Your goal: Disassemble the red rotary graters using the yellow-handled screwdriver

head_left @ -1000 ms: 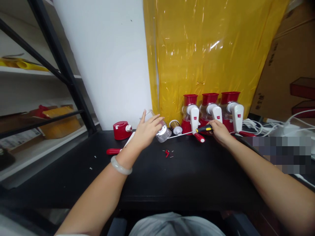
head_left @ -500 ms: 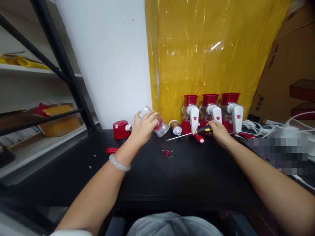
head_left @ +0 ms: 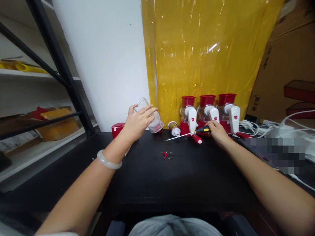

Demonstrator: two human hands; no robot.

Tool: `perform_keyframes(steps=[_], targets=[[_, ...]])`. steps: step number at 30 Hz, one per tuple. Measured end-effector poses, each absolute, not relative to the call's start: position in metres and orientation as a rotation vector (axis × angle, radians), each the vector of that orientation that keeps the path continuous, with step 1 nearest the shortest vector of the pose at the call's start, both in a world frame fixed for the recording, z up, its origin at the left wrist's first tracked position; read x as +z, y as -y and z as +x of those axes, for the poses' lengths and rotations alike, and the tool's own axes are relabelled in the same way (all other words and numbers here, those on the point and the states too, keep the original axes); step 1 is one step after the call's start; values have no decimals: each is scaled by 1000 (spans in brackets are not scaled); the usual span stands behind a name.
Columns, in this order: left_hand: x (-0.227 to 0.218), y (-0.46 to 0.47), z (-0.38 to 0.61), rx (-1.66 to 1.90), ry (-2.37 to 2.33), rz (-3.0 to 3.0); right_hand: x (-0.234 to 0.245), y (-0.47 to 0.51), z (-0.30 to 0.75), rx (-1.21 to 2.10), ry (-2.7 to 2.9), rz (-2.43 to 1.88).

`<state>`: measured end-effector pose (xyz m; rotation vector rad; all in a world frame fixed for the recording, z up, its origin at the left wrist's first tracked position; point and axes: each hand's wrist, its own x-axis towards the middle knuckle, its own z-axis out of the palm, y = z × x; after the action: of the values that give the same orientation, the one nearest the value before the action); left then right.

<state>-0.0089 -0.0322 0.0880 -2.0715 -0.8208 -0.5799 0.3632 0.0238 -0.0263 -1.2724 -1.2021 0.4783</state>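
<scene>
My left hand (head_left: 140,122) is wrapped over a clear plastic grater housing (head_left: 156,124), which is tilted at the back of the black table. Its fingers cover part of the housing. My right hand (head_left: 216,130) grips a screwdriver (head_left: 202,129) with a black and yellow handle; its long shaft points left above the table. Below the tip lie a small red part (head_left: 165,155) and several screws (head_left: 169,158). A grater drum (head_left: 174,128) rests between the housing and the assembled graters. Partly hidden behind my left forearm stands a red grater base (head_left: 117,128).
Three rotary graters (head_left: 189,113) with red hoppers and white crank arms stand in a row at the back. To the right are white cables (head_left: 256,127) and a large cardboard box (head_left: 278,68). A shelf rack (head_left: 59,65) borders the left side.
My left hand has shifted slightly left, and the clear housing has turned in it, showing more of its clear wall. My right hand keeps the screwdriver in nearly the same pose.
</scene>
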Motion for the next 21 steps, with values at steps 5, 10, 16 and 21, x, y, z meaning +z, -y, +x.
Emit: perform_keyframes(steps=[5, 10, 16, 21], targets=[[94, 34, 9, -355, 676, -2195, -28, -26, 361, 471, 1187, -1251], [89, 26, 17, -415, 806, -2247, -24, -23, 360, 493, 1164, -1214], [89, 24, 16, -339, 765, -2339, -22, -19, 358, 429, 1259, -1272], [83, 25, 10, -425, 824, -2297, -20, -18, 358, 408, 1284, -1293]])
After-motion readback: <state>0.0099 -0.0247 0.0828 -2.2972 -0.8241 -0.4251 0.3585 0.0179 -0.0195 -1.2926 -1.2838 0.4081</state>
